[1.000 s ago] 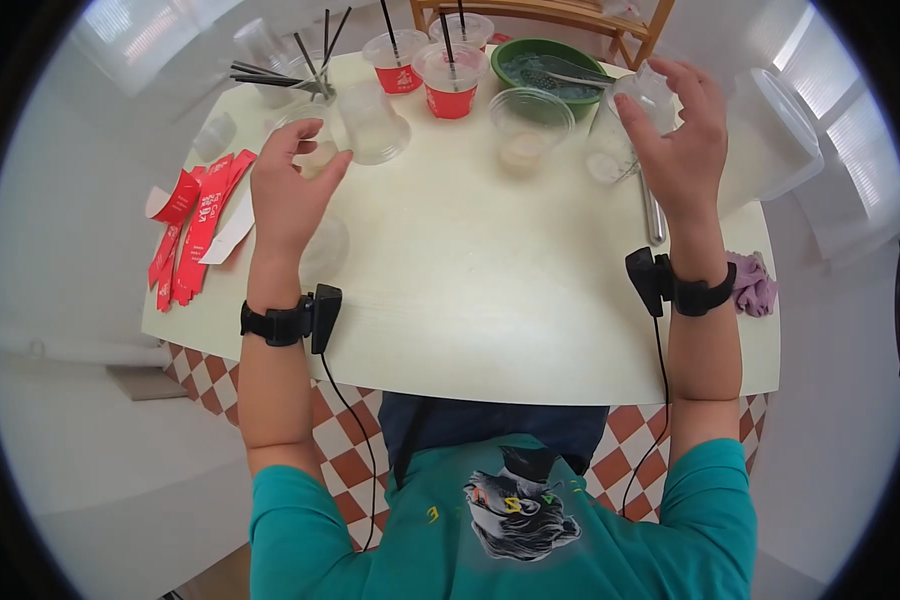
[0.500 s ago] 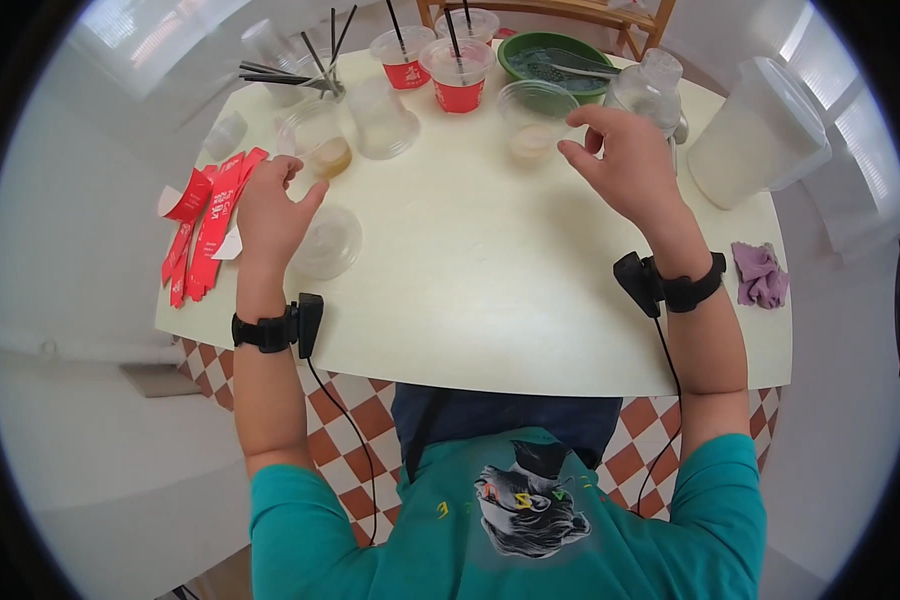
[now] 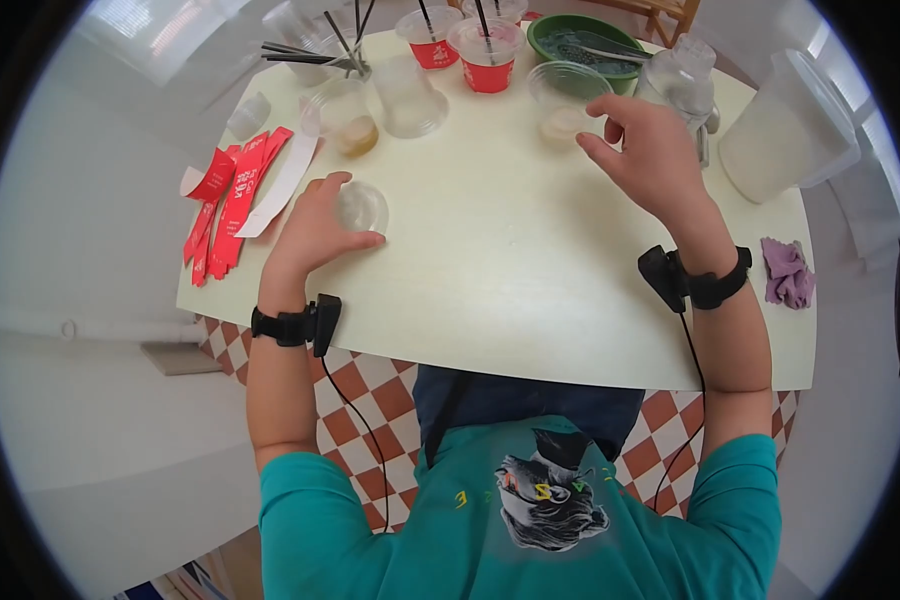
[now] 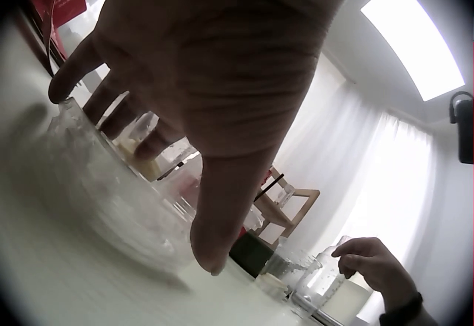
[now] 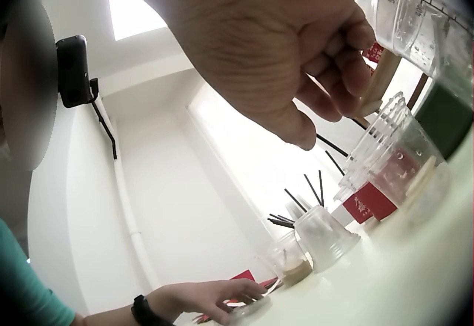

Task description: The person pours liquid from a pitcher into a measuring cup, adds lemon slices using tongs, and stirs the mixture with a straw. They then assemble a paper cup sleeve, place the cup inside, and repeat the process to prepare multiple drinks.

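My left hand [image 3: 310, 230] spreads around a clear plastic domed lid [image 3: 362, 208] lying on the table, fingers at its far rim and thumb along its near side. In the left wrist view the fingertips come right at the edge of the lid [image 4: 118, 193]. My right hand [image 3: 650, 150] hovers with loosely bent fingers and nothing in them. It is near a clear plastic cup [image 3: 567, 92] with pale contents at the bottom. Behind it stands a clear bottle [image 3: 682, 80], which shows measuring marks in the right wrist view.
Red paper sleeves [image 3: 238, 195] lie at the left. Beyond them are a cup with brownish contents [image 3: 355, 137], an upturned clear cup [image 3: 408, 100] and black straws [image 3: 300, 55]. Red-sleeved cups [image 3: 487, 75], a green bowl [image 3: 540, 35], a plastic pitcher [image 3: 785, 140] and a purple cloth [image 3: 788, 272] are also there.
My right hand has come off the bottle, moving left toward me, and now hovers. My left hand has shifted right and toward me, onto the lid. The head view has also shifted.
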